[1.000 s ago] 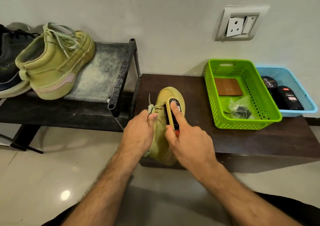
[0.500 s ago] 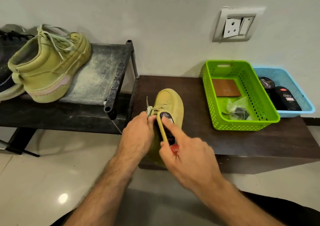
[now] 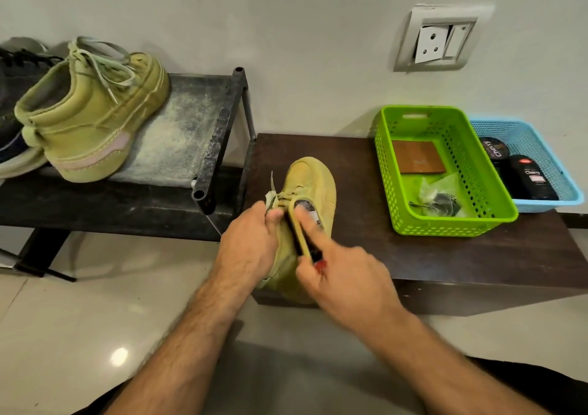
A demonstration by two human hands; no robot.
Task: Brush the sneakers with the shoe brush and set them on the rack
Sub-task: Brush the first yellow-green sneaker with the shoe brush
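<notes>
An olive-green sneaker (image 3: 313,179) lies on the dark wooden bench (image 3: 413,255), toe pointing away from me. My left hand (image 3: 248,249) grips its laced collar and steadies it. My right hand (image 3: 346,284) holds the shoe brush (image 3: 302,233), yellow-edged with a dark back, pressed against the sneaker's upper with the index finger laid along it. The matching sneaker (image 3: 92,115) stands on the black metal rack (image 3: 216,140) at the left, heel toward me.
A dark shoe (image 3: 12,121) sits at the rack's far left. On the bench's right stand a green basket (image 3: 445,226) with a brown card and a bag, and a blue basket (image 3: 560,172) with polish containers. A wall socket (image 3: 439,42) is above. Tiled floor below.
My right hand has drawn the brush back along the sneaker from its toe toward the laces. The left hand keeps its grip; the view shifted slightly.
</notes>
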